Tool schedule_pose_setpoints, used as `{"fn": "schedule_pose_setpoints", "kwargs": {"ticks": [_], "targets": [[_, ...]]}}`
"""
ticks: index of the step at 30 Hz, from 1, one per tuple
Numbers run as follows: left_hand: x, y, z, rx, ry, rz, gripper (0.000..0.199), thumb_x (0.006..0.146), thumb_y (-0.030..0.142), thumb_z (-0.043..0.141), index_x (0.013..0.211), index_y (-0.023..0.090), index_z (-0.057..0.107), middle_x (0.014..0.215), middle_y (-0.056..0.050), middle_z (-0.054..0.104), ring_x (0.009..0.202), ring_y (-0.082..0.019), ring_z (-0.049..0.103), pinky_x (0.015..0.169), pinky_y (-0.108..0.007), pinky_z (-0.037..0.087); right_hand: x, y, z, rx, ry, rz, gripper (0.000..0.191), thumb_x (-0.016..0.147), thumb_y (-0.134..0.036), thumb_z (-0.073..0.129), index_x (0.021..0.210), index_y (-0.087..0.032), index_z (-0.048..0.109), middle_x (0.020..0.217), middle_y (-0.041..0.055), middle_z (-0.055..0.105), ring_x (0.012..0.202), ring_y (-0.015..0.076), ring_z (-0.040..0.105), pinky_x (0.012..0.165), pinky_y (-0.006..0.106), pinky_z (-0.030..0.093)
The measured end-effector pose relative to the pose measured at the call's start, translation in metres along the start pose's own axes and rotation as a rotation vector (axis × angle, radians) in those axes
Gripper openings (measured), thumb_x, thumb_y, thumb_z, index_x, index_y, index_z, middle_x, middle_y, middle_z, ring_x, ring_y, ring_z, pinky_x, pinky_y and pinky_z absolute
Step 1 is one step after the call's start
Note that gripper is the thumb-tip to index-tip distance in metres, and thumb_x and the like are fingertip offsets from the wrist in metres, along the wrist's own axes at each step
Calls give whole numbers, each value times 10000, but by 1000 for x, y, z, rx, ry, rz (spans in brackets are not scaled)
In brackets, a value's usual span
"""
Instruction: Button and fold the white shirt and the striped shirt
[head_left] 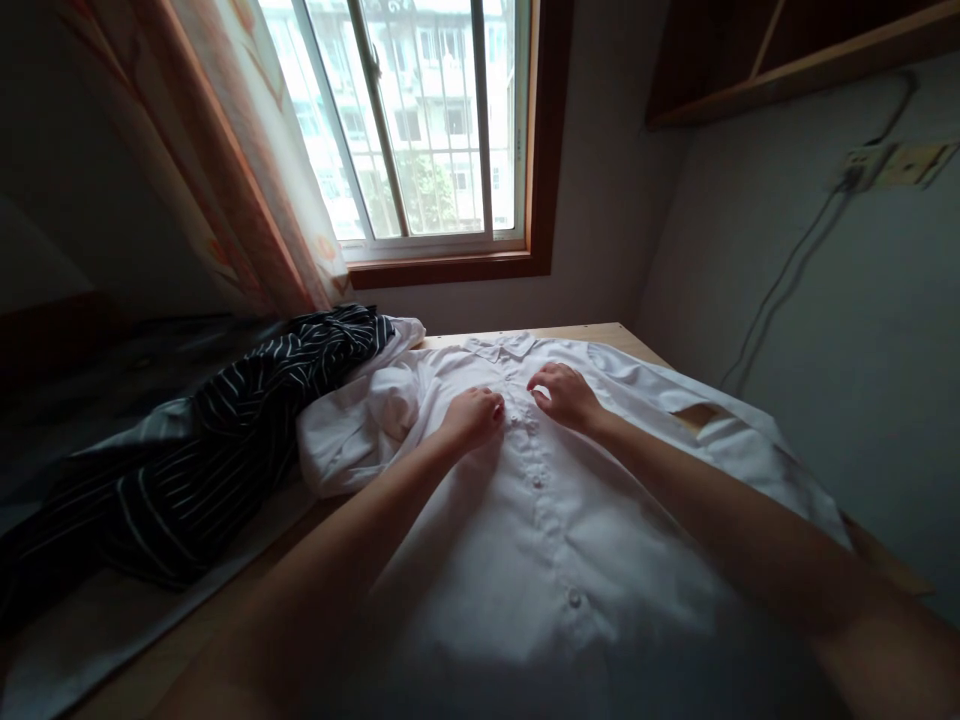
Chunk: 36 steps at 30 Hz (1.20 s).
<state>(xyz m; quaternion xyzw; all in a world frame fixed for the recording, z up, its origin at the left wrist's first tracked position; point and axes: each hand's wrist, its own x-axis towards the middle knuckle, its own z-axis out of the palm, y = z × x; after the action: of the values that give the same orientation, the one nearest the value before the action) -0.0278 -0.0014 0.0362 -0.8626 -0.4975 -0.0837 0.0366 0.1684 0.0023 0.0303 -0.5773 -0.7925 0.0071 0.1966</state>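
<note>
A white button-up shirt [517,540] lies front side up on a wooden table, its collar [501,347] at the far end and its sleeves out to both sides. The button placket runs down the middle, closed where I can see it. Over the upper chest, just left of the placket, is my left hand [475,415]; its fingers are curled together, and whatever they may hold is hidden. My right hand [564,393] is across the placket, with thumb and fingers curved but apart and nothing visible between them.
To the left lies a heap of black clothing with white stripes [247,410], white cloth beneath it. The wooden tabletop [600,333] shows at the far edge. Behind are a window [427,130] and a curtain [247,150]. A cable [780,275] hangs from a wall socket at right, below a shelf [810,70].
</note>
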Motion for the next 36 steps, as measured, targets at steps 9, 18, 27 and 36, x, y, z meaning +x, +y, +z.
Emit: {"fn": "schedule_pose_setpoints", "kwargs": {"ticks": [9,18,27,36], "targets": [[-18,17,17,-228,141,-92,196,877,217,526,962,191,700,1040,-71,710,1013,-227,617,943,-331,461,-16,-25,18,160,-43,254,255,935,-374,539,1012,-160,654,893,83,736,803,194,660,637,247,385],[-25,11,27,-282,131,-18,255,884,331,595,1091,186,624,1210,-99,659,1179,-265,552,1044,-406,420,-15,-17,21,149,-75,225,299,861,-479,616,921,-190,659,833,51,713,747,175,623,598,243,337],[-29,3,24,-273,44,103,362,897,375,582,1203,181,600,1326,-120,603,1295,-263,493,1131,-413,344,-20,-25,13,72,-108,237,274,779,-376,713,936,-154,689,1024,131,666,787,193,629,636,257,390],[-32,-1,27,-255,26,163,421,929,416,542,1280,186,580,1373,-122,581,1344,-270,454,1156,-434,310,-21,-7,13,439,-92,277,60,721,-175,649,666,-163,627,595,17,612,556,127,544,529,230,352]]}}
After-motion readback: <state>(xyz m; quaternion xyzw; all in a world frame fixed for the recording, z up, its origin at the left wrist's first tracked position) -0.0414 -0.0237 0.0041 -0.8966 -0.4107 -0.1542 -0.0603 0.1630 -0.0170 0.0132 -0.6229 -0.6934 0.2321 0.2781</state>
